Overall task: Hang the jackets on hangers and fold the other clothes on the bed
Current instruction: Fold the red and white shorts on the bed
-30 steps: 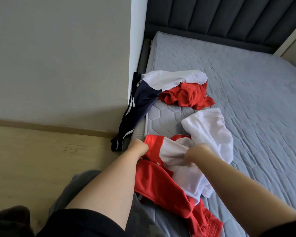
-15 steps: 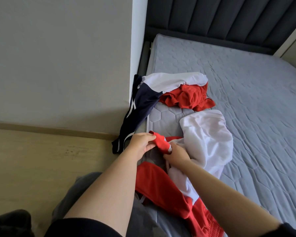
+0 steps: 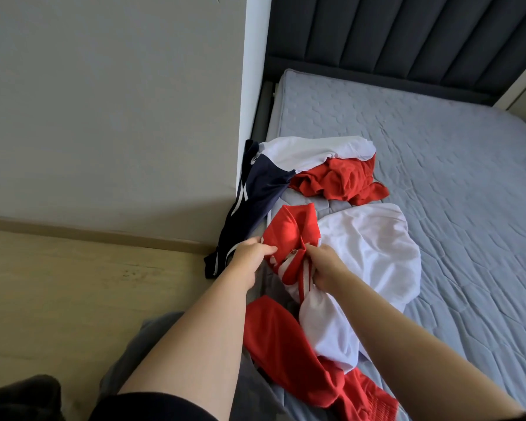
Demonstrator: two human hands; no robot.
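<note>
Two bare hands work a red-and-white jacket (image 3: 371, 256) at the near left edge of a bed (image 3: 438, 153), seen from the head camera. The left hand (image 3: 251, 252), at centre frame, pinches the edge of the jacket's smooth red collar panel between thumb and curled fingers. The right hand (image 3: 324, 265), just beside it, has its fingers curled round a bunched fold of red cloth banded with white stripes. A small pale metal piece, seemingly a zip pull (image 3: 293, 252), shows between the two hands.

The jacket's white body lies rumpled and billowed to the right of the hands, its fabric thin and slightly glossy. One red sleeve (image 3: 286, 344) trails toward the lower centre of the frame and ends in a ribbed cuff (image 3: 377, 404).

Above the hands sits a second heap: a white garment (image 3: 310, 150) spread over a crumpled red garment (image 3: 340, 180), and a navy garment (image 3: 255, 202) with thin white stripes that droops off the mattress edge toward the floor.

The bed's grey cover is quilted in a hexagon pattern. Behind it, across the upper right, stands a dark headboard (image 3: 407, 41) padded in vertical channels. A plain grey wall (image 3: 104, 101) fills the upper left, and a pale wood-grain floor (image 3: 73, 284) the lower left.
</note>
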